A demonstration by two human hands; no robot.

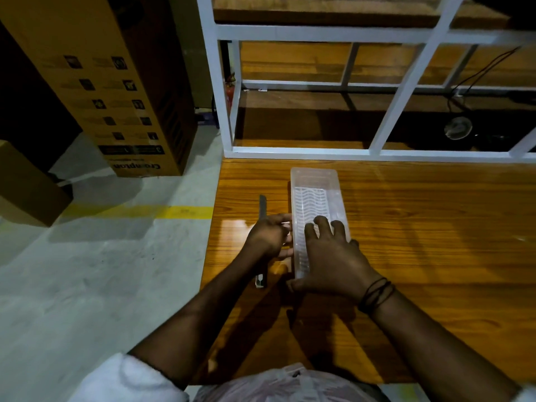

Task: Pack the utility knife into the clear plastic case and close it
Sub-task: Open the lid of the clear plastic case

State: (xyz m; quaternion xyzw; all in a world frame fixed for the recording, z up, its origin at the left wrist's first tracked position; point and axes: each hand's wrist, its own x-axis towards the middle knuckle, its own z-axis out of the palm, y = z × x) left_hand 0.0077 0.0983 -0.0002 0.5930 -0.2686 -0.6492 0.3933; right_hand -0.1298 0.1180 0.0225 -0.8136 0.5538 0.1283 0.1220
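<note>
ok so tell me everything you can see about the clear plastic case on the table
The clear plastic case is a long, narrow box of see-through plastic with a wavy ribbed pattern showing inside. It lies flat on the wooden table, its length running away from the person. The right hand rests on its near end, the left hand touches its left side. The utility knife lies beside it.

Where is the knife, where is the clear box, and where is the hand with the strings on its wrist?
utility knife (pixel 262 206): head view, far end beyond the left hand.
clear plastic case (pixel 314 192): head view, ribbed top.
right hand (pixel 333 262): head view, back of hand.
</note>
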